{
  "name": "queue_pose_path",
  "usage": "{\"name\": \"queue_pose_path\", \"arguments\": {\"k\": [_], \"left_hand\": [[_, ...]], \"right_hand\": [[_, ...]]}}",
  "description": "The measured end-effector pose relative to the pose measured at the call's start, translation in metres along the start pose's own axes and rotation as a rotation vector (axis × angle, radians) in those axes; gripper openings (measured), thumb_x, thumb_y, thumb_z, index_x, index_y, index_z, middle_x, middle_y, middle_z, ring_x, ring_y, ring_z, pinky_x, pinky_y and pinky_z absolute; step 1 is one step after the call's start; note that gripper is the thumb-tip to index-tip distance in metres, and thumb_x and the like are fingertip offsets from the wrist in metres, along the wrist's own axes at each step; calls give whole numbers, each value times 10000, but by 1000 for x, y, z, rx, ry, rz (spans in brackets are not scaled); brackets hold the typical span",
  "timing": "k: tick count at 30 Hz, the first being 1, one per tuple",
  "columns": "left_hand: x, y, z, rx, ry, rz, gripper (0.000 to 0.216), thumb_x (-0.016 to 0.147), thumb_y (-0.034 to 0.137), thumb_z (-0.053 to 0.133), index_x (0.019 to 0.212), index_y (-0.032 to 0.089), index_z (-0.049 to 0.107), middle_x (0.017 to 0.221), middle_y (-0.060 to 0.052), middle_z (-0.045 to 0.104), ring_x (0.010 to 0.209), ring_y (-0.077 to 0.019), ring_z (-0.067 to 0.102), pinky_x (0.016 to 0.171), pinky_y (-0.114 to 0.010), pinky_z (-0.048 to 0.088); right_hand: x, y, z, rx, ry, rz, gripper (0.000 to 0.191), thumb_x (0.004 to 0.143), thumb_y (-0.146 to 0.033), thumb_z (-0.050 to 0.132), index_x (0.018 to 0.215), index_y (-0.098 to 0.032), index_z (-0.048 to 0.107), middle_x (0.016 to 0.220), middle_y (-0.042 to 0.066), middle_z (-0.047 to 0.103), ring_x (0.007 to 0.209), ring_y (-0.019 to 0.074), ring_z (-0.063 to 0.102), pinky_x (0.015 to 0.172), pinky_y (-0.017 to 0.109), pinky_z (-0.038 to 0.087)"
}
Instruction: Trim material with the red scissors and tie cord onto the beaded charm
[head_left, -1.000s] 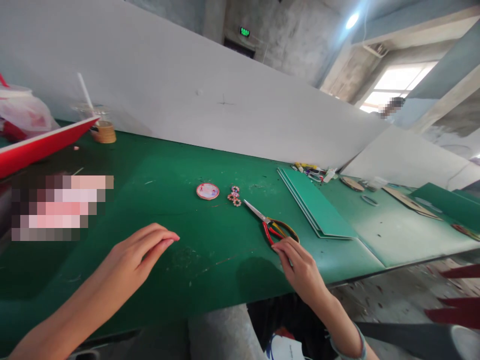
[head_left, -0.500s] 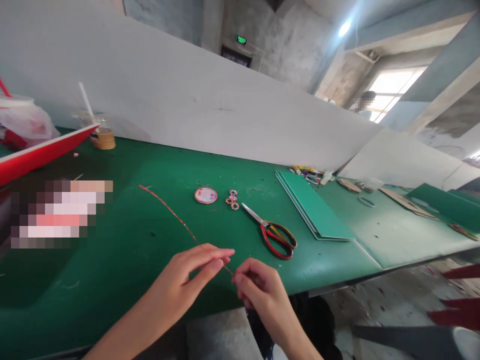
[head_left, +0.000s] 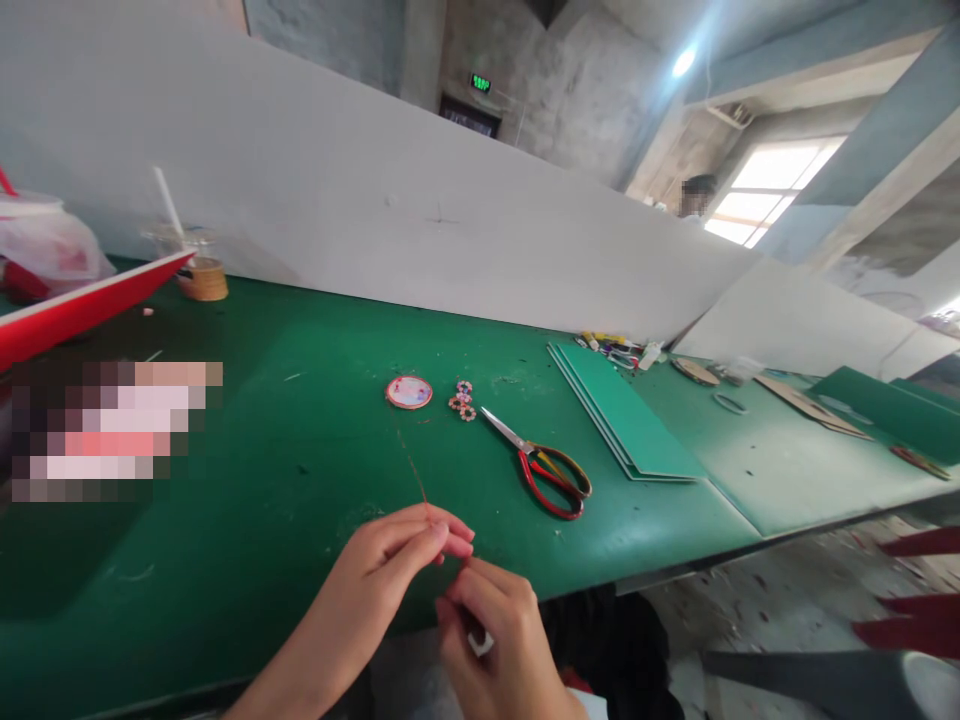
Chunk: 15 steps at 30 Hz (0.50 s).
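Thread, thin and reddish, is pinched by the left hand over the front edge of the green table; the right hand is curled closed beside it. Steady fingertip control is judged necessary next.

Green table against a white partition — bright window beyond.

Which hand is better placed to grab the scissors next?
Right, probably: the scissors lie nearer the right hand, while the left hand pinches the thread.
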<state>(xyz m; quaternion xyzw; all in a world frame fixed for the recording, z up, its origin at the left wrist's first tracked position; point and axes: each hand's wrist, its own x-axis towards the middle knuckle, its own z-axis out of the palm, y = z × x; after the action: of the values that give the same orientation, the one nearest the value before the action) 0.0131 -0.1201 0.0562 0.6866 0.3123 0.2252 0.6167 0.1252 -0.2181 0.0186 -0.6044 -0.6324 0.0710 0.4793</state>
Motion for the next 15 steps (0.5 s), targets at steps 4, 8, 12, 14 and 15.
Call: {"name": "queue_pose_path", "arguments": {"k": [4, 8, 12, 14, 15], "left_hand": [[-2, 3, -3, -3, -11, 6, 328, 892, 422, 494, 779, 239, 742, 954, -8, 728, 915, -188, 665, 854, -276, 512], [-1, 6, -7, 28, 22, 35, 351, 880, 420, 484, 683, 242, 712, 942, -10, 709, 941, -196, 646, 842, -275, 509], [0, 7, -13, 92, 39, 69, 379, 879, 429, 468, 632, 255, 696, 937, 1, 688, 947, -190, 630, 847, -271, 485], [1, 7, -15, 111, 41, 82, 385, 881, 433, 466, 620, 257, 688, 934, 6, 680, 939, -185, 624, 849, -270, 476], [1, 8, -16, 116, 42, 85, 388, 883, 434, 465, 617, 257, 685, 936, 8, 677, 939, -184, 620, 852, -270, 473]], "right_hand": [[-3, 4, -1, 36, 5, -50, 208, 704, -58, 444, 605, -195, 321, 517, -49, 388, 464, 64, 360, 443, 185, 265], [-8, 7, 5, 85, 27, -96, 199, 659, -54, 459, 585, -193, 338, 496, -57, 381, 433, 55, 358, 421, 179, 257], [-16, 6, 18, 113, 109, -79, 184, 665, -79, 456, 573, -194, 346, 467, -62, 354, 408, 57, 317, 408, 197, 229], [-21, 7, 25, 110, 161, -66, 183, 685, -100, 449, 574, -194, 337, 459, -60, 347, 402, 60, 303, 411, 208, 219], [-24, 7, 28, 101, 181, -65, 187, 695, -110, 448, 573, -194, 333, 455, -59, 347, 399, 61, 299, 412, 213, 217]]}}
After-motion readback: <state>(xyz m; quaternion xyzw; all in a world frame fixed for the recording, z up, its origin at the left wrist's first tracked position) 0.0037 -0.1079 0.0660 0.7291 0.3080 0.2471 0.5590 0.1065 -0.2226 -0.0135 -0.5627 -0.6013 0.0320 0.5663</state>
